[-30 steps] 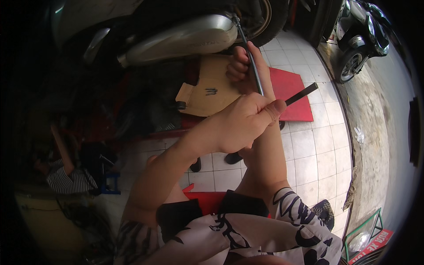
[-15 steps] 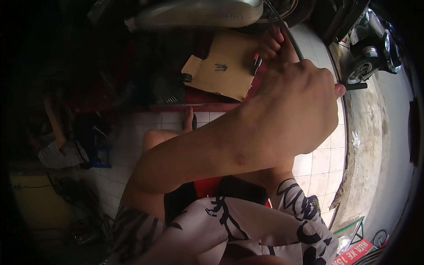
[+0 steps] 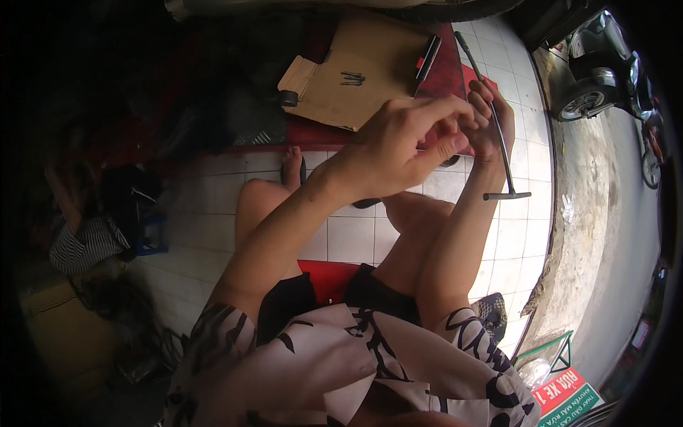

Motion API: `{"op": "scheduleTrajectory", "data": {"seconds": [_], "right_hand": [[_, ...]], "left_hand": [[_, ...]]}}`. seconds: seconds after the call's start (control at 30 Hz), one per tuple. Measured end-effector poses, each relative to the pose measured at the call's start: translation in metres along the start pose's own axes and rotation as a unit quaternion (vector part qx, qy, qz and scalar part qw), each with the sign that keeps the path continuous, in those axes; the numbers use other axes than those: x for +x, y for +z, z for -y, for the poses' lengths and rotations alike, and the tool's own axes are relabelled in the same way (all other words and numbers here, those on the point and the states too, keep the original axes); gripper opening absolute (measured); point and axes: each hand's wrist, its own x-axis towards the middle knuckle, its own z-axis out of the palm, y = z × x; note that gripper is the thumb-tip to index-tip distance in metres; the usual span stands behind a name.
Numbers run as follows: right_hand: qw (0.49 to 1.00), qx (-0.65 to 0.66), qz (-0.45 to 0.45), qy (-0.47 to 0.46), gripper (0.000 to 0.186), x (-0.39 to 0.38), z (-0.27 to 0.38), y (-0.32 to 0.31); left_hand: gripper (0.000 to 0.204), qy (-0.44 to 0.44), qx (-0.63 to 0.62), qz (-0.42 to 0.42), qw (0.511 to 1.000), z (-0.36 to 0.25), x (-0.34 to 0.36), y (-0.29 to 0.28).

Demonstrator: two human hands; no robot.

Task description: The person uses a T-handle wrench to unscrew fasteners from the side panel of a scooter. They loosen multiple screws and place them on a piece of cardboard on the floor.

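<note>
A T-handle wrench (image 3: pixel 507 195) slants through my right hand (image 3: pixel 496 117), its crossbar hanging below the wrist and its long shaft pointing up and away. The fingers of that hand are curled around the shaft. My left hand (image 3: pixel 413 139) is beside it, fingers bent inward and their tips meeting the right fingers; anything between them is hidden. Beyond the hands, a flattened piece of cardboard (image 3: pixel 388 53) bears several small dark bolts (image 3: pixel 352 78). It rests on a red platform (image 3: pixel 313 133).
A motorcycle tire (image 3: pixel 462 10) shows at the top edge. A dark flat item (image 3: pixel 428 58) lies at the cardboard's right edge. Another person in a striped top (image 3: pixel 89 245) is at the left, near a blue stool (image 3: pixel 151 235). A parked scooter (image 3: pixel 605 78) stands at the upper right.
The wrench has come away from the motorcycle and down. It was in my left hand's grip; now my right hand holds it, and the left has drawn back to the left.
</note>
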Motion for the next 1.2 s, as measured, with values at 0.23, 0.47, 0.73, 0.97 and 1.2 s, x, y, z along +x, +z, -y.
{"op": "scheduleTrajectory", "data": {"seconds": [0.23, 0.47, 0.73, 0.97, 1.2], "right_hand": [[0.986, -0.163, -0.028, -0.011, 0.045, -0.007, -0.001, 0.000], [0.925, -0.363, -0.066, 0.090, 0.055, 0.014, -0.022, 0.007], [0.814, -0.539, -0.121, 0.181, 0.049, 0.025, -0.049, 0.030], [0.844, -0.495, -0.077, 0.191, 0.051, 0.031, -0.058, 0.022], [0.852, -0.476, -0.034, 0.215, 0.051, 0.035, -0.067, 0.031]], "left_hand": [[0.007, -0.115, 0.319, -0.159, 0.927, 0.175, -0.028, -0.053], [0.007, -0.229, 0.407, -0.074, 0.881, 0.188, -0.029, -0.057], [0.010, -0.190, 0.177, -0.142, 0.955, 0.197, -0.032, -0.083], [0.009, -0.143, 0.165, -0.139, 0.966, 0.180, -0.041, -0.101], [0.011, -0.055, 0.237, -0.112, 0.963, 0.164, -0.045, -0.120]]}}
